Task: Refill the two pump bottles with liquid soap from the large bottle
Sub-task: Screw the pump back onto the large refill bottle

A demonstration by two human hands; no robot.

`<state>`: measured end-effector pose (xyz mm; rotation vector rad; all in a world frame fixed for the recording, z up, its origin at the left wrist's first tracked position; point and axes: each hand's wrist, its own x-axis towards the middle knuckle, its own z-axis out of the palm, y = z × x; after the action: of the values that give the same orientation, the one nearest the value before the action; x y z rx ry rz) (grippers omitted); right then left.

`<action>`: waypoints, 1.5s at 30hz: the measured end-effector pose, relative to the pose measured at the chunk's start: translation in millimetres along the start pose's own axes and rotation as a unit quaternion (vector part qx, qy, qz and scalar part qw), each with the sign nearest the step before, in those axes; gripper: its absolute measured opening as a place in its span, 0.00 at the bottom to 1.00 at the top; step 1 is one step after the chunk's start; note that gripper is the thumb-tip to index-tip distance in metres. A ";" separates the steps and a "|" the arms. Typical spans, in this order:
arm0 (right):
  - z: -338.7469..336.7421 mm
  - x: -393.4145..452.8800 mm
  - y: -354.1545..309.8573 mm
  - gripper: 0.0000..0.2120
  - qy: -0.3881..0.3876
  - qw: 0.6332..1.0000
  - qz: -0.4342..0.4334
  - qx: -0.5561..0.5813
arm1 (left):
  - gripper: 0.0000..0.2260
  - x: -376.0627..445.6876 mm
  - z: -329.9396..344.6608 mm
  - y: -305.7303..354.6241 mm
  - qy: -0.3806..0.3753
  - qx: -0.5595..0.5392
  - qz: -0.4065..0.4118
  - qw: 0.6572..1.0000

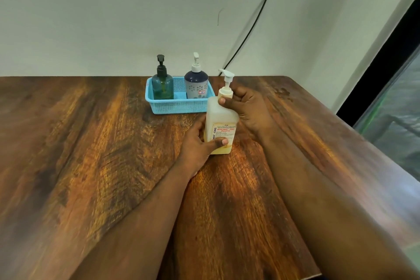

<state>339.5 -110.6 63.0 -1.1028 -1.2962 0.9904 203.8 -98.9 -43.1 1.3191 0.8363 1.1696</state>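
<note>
While the left hand (200, 143) grips its lower body and the right hand (245, 107) grips its pump collar, the large bottle (220, 125) stands upright on the wooden table (91, 166), toward the far edge: translucent white, little yellowish liquid at its base, red-lettered label. Count: two pump bottles, one dark green (161, 83), one floral white (196, 83), both upright in one blue basket (177, 107) just behind it, by the far edge

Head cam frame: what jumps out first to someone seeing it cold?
Front and centre, the large bottle stands upright on the wooden table, held by both hands: the left hand grips its lower body, the right hand its pump collar. Just behind it, near the wall, a blue basket holds the dark green pump bottle on the left and the floral pump bottle on the right, both with pumps on.
</note>
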 end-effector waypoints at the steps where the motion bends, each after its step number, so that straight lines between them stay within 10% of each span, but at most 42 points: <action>1: 3.5 -1.3 2.5 0.11 0.016 1.000 -0.006 0.006 | 0.32 0.3 0.7 -0.7 0.003 0.003 0.002 1.000; 9: 23.3 -2.5 17.2 0.06 0.149 0.983 -0.054 -0.091 | 0.29 1.2 5.2 -5.2 0.031 0.050 0.037 0.998; 18: -13.7 -36.6 46.1 0.33 -0.035 0.996 0.077 0.008 | 0.28 -9.1 9.5 7.7 0.036 0.140 0.037 0.989; 29: -90.2 -28.2 55.1 0.41 0.187 0.978 0.059 -0.074 | 0.41 32.3 34.3 20.9 -0.155 0.563 -0.008 0.812; 45: -233.3 144.0 96.9 0.37 0.303 0.936 -0.030 -0.177 | 0.36 283.5 145.6 -1.5 -0.253 0.605 0.004 0.755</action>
<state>583.7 37.3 8.1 -1.4859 -0.9996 0.3159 415.2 131.6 17.8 2.5217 1.2042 0.0587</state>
